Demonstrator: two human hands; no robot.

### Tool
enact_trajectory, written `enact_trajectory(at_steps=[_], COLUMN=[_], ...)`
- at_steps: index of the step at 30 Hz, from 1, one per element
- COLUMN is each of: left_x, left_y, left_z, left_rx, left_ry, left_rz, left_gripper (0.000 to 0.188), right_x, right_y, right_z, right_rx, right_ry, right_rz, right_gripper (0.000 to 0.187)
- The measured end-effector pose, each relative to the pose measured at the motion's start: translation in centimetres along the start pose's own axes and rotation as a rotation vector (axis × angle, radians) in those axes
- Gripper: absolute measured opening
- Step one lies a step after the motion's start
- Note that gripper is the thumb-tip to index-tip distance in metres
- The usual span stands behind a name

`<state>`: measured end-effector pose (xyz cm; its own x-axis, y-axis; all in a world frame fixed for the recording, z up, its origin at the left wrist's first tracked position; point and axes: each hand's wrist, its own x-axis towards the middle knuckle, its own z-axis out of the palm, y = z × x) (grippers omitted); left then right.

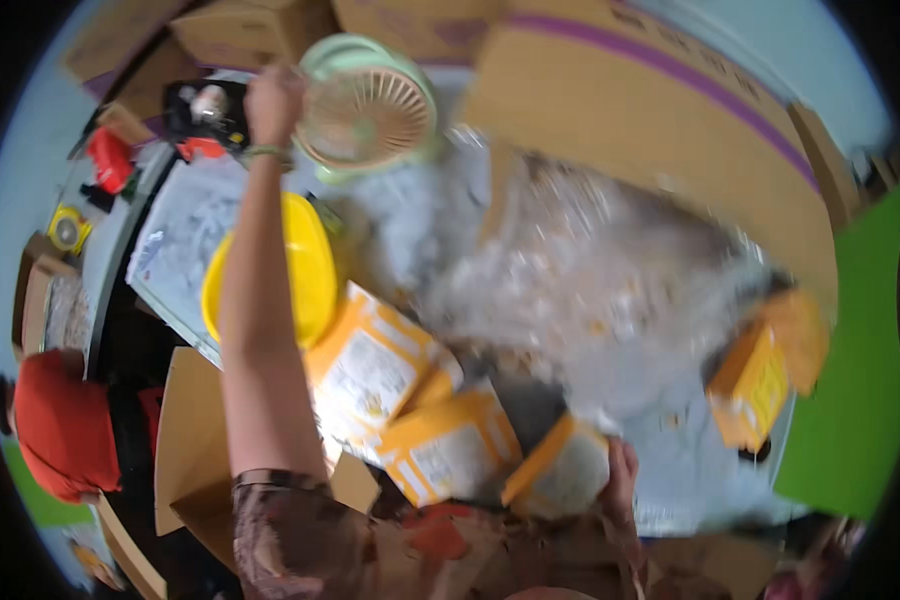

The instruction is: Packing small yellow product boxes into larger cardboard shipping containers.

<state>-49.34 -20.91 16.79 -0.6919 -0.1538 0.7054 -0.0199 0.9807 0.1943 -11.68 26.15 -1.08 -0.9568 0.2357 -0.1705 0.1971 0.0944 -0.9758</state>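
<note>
My left arm reaches far across the table, with my left hand (273, 100) closed at the left rim of a round pale-green fan (368, 108) with beige radial slats. Whether that hand grips the rim or something small is blurred. Close to my body, my right hand (620, 478) is closed on the right edge of an orange-and-white packet (562, 468), which stands tilted. Several similar packets, including a leaning one (370, 365), lie left of it. Partly behind my left forearm sits a yellow basin (311, 268).
A heap of clear plastic bags (600, 270) covers the table's middle, before a large cardboard box (650, 110). An orange pouch (750, 385) stands at right. An open carton (195, 440) is at lower left. A person in a red shirt (65, 425) is beyond it.
</note>
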Motion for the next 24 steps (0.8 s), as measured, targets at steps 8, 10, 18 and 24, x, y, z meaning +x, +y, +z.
enact_trajectory(at_steps=[8, 10, 18, 24], left_x=[-23.9, -30.1, -40.3, -44.3], left_y=[16.5, 19.6, 18.5, 16.7], left_z=[-15.6, -18.2, -22.5, -22.1], left_rx=[-0.968, -0.902, -1.469, -1.65], left_ry=[-0.669, -0.892, -1.305, -1.013], left_rz=[0.151, 0.243, -0.199, -0.963], left_gripper=[0.034, 0.045, 0.036, 0.038], right_x=[1.1, -0.3, -6.6, 2.0], right_y=[-5.4, -5.8, -5.5, -3.2], right_z=[0.3, 0.7, 0.8, -1.9], right_rx=[0.214, 0.244, 0.09, -0.468], right_ry=[-0.28, -0.373, -0.689, -0.061], right_rz=[-0.109, -0.178, -0.236, -0.532], right_gripper=[0.016, 0.016, 0.016, 0.024])
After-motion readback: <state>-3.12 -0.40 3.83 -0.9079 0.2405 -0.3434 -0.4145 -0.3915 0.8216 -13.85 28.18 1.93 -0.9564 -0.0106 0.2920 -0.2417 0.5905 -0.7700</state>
